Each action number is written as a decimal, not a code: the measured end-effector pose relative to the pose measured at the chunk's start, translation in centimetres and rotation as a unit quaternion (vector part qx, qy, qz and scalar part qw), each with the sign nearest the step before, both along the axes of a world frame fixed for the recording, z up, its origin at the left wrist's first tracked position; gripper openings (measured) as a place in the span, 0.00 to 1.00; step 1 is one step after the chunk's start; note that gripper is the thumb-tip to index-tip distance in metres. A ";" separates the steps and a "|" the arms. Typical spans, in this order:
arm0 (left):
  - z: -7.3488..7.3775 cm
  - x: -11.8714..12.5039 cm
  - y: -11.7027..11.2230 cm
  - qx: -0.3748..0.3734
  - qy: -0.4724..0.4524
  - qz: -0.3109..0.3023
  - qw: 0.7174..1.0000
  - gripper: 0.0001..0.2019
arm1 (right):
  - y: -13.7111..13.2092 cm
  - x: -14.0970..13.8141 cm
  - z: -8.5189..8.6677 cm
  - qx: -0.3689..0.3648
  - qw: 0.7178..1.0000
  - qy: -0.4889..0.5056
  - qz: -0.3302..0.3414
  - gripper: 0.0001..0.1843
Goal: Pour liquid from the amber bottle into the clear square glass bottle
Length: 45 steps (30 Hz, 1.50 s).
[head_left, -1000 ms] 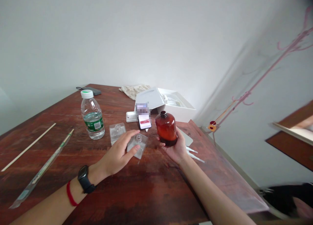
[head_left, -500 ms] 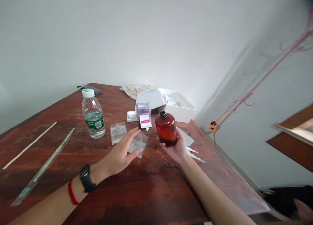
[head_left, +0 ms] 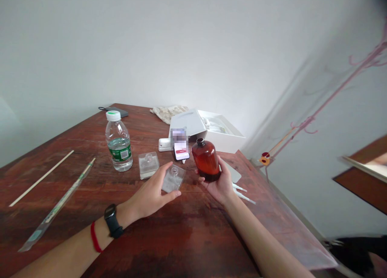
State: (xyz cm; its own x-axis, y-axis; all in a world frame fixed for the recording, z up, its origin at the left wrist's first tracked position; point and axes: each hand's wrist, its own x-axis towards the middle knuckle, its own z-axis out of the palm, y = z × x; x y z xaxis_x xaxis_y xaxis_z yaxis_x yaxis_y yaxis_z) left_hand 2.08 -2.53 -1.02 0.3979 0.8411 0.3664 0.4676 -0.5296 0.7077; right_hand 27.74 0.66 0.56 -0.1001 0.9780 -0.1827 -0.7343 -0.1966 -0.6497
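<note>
Amber bottle (head_left: 206,160) sits upright in the right grip (head_left: 220,183), fingers wrapped round its base, just above the counter (head_left: 181,237). At its 9 o'clock the left grip (head_left: 151,195) clasps a tilted clear square bottle (head_left: 173,179); a water bottle (head_left: 119,142) stands further toward 10 o'clock.

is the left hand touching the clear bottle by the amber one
Touching. Head view: left hand grips the clear bottle, fingers on its far edge, thumb on its near edge; right hand holds the amber bottle.
</note>
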 end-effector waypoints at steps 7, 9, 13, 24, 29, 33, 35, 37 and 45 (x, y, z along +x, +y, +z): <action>0.2 0.5 -0.2 -0.014 -0.027 0.018 0.999 0.38 | 0.1 0.3 -0.1 -0.019 1.000 0.004 0.004 0.17; 0.1 0.6 -0.2 -0.015 -0.034 0.023 0.999 0.37 | 0.1 0.4 -0.1 -0.017 1.000 0.000 0.002 0.17; -0.1 0.7 -0.2 -0.001 -0.047 0.031 0.998 0.38 | 0.2 0.5 -0.4 0.000 1.000 -0.009 0.001 0.16; 0.2 0.4 -0.3 -0.009 -0.032 0.023 0.999 0.38 | 0.7 0.6 -0.6 0.017 0.999 -0.028 -0.037 0.16; 0.4 0.4 -0.3 -0.015 -0.041 0.010 0.999 0.43 | 0.7 0.5 -0.2 -0.003 0.997 -0.040 -0.061 0.15; 0.7 0.3 -0.4 -0.027 -0.038 0.013 0.999 0.42 | 0.5 0.4 0.1 -0.015 0.997 -0.040 -0.058 0.17; 0.7 0.3 -0.4 -0.028 -0.042 0.012 0.999 0.39 | 0.5 0.3 0.2 -0.015 0.998 -0.044 -0.046 0.17; 0.7 0.3 -0.4 -0.027 -0.056 0.013 0.998 0.33 | 0.4 0.3 0.1 -0.010 0.998 -0.052 -0.037 0.16; 0.1 0.7 0.0 -0.014 -0.082 0.030 0.996 0.20 | 0.5 0.1 -0.2 -0.027 0.993 -0.096 -0.066 0.12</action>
State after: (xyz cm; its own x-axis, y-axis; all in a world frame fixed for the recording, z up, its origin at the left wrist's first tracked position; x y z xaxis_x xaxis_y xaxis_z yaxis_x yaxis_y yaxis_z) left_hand 2.78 -2.50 -0.97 0.2839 0.8718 0.3992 0.3738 -0.4840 0.7912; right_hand 27.82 1.16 0.38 0.0698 0.9688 -0.2378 -0.6196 -0.1447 -0.7714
